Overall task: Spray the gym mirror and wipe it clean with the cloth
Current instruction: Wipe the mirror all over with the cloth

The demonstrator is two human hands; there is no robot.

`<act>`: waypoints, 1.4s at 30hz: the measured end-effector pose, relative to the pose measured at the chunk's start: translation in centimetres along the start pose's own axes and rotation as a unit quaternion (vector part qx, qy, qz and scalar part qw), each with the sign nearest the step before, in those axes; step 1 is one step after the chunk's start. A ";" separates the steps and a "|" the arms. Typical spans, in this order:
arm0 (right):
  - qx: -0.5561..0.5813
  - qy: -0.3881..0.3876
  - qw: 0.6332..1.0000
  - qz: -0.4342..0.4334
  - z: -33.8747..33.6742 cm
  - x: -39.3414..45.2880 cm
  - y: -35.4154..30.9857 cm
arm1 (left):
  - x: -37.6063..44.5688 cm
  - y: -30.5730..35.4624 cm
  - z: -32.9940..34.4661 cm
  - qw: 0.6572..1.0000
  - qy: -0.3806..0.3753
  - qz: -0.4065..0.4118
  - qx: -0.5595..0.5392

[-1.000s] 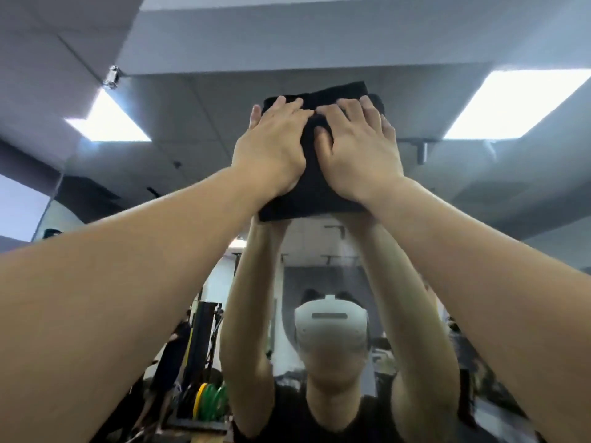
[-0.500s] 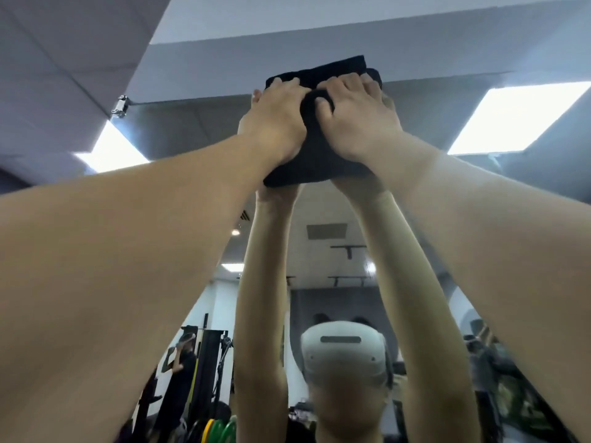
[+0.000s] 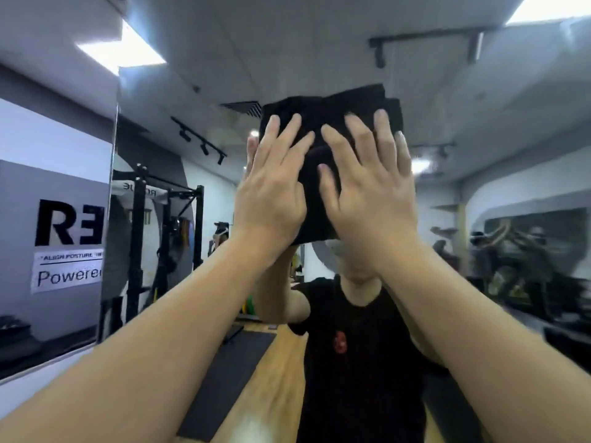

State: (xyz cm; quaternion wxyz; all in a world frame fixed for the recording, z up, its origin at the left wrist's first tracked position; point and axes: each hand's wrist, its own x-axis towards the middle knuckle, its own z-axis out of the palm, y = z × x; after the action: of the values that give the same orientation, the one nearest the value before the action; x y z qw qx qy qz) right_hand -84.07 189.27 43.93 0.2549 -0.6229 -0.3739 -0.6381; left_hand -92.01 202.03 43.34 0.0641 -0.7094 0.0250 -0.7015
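A folded black cloth (image 3: 326,107) lies flat against the gym mirror (image 3: 479,107) at about head height. My left hand (image 3: 271,193) and my right hand (image 3: 367,193) press on it side by side, palms down and fingers spread. The cloth's upper edge shows above my fingertips; its lower part is hidden under my palms. Behind the cloth the mirror reflects a person in a black shirt with both arms raised. No spray bottle is in view.
The mirror's left edge (image 3: 110,219) meets a grey wall with a printed sign (image 3: 68,247). Reflected in the glass are a black squat rack (image 3: 166,225), a dark floor mat (image 3: 230,375) on wooden flooring and ceiling lights.
Both hands have slid the cloth down the mirror, from its top edge near the ceiling to head height. My fingers have spread out flatter, and my view has dropped to show the gym floor.
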 end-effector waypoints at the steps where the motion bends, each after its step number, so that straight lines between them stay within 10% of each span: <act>1: -0.005 -0.003 1.000 0.002 0.2 -2.1 -0.4 | -2.1 0.1 -0.1 1.000 -0.006 0.006 0.003; 17: -0.022 -0.084 0.996 -0.011 2.0 -28.4 -8.6 | -29.7 0.4 -3.1 0.993 -0.114 0.003 0.036; 42: 0.014 0.009 1.000 -0.023 5.0 25.6 -9.5 | 21.8 -15.9 -6.6 0.996 0.005 -0.029 0.081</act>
State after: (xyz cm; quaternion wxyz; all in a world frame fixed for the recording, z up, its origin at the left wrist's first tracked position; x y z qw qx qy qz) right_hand -90.98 202.51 67.40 0.2524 -0.6046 -0.3950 -0.6440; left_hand -99.15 214.64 67.02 0.1008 -0.6987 -0.0521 -0.7063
